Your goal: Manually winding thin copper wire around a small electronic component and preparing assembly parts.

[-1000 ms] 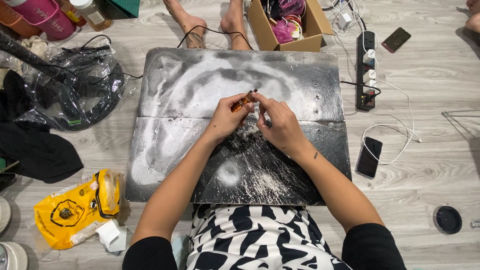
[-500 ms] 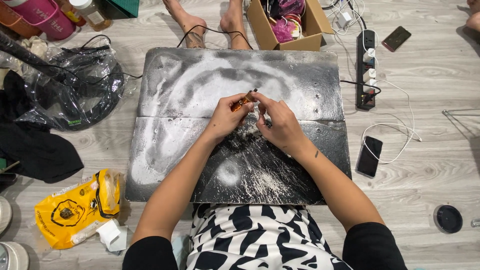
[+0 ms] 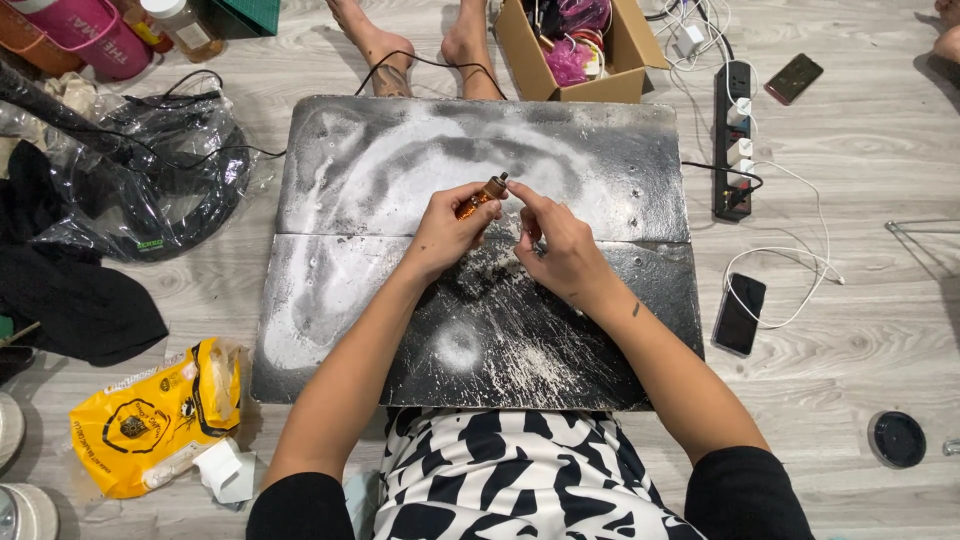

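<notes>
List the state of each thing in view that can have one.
Left hand: closed around the small copper-coloured piece.
Right hand: fingertips at the piece's tip.
Black board: flat, dusted with white powder.
Cardboard box: open, filled.
Yellow bag: lying crumpled.
Power strip: plugs in.
Phone: screen dark.

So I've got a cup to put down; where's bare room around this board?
Bare floor lies right of the board, between the phone and the round black lid. The left is crowded: a plastic bag, black cloth and a yellow packet. Both hands fill the board's middle.
</notes>
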